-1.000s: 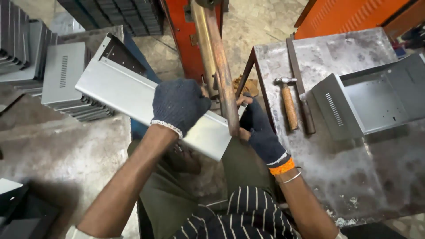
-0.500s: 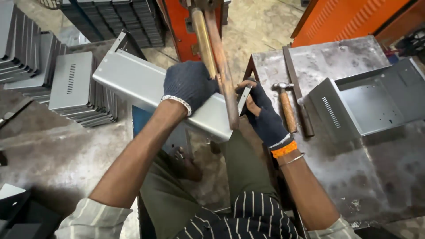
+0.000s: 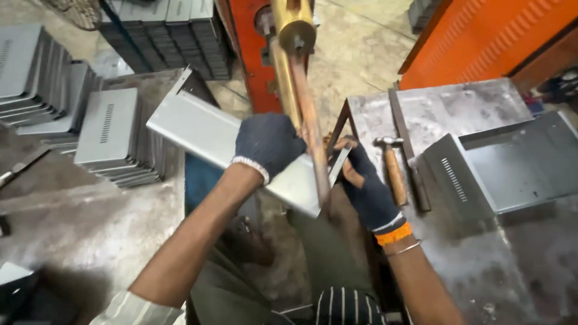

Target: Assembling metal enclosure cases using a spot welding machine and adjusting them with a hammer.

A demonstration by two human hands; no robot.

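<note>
**Sheet-metal panel held at welder arm**

Under the copper welder arm (image 3: 307,120), a bent grey metal panel (image 3: 198,129) is held tilted, its near end by the arm's tip. L. hand (image 3: 268,144), in dark glove, is laid closed over the panel's top face. R. hand (image 3: 367,186), gloved, is pinched on the panel's end edge, w/ an orange band at the wrist. A hammer (image 3: 392,168) lies on the steel table (image 3: 481,265) just beside the r. hand; a finished grey box (image 3: 512,165) sits further right. Stacked panels (image 3: 111,135) are seen at left
</note>
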